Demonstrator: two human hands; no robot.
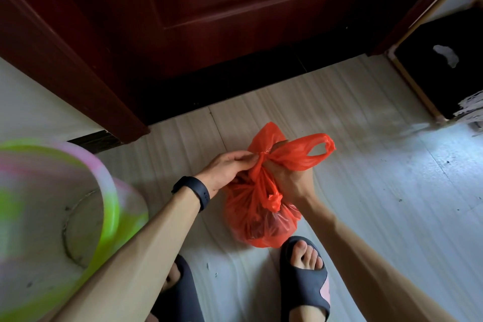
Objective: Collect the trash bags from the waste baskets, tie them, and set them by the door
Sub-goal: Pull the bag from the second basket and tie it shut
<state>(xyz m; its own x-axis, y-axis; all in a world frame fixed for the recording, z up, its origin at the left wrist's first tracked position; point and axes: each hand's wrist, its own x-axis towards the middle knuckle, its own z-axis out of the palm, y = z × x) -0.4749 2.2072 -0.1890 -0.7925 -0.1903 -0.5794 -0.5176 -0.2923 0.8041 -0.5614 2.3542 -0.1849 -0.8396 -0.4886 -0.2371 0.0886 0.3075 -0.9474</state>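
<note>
A filled orange plastic trash bag (261, 219) hangs just above the pale floor, in front of the dark red door (222, 8). Its handles are twisted together at the top, with one loop (308, 151) sticking out to the right and a small knot lower down. My left hand (227, 167), with a black band on the wrist, pinches the twisted neck from the left. My right hand (290, 178) grips the neck from the right, its fingers partly hidden behind the plastic.
An empty pink and green plastic waste basket (52, 217) sits tipped at the left, close to my left forearm. My feet in dark slippers (305, 277) stand right behind the bag. A black box (444, 68) stands by the wall at the right.
</note>
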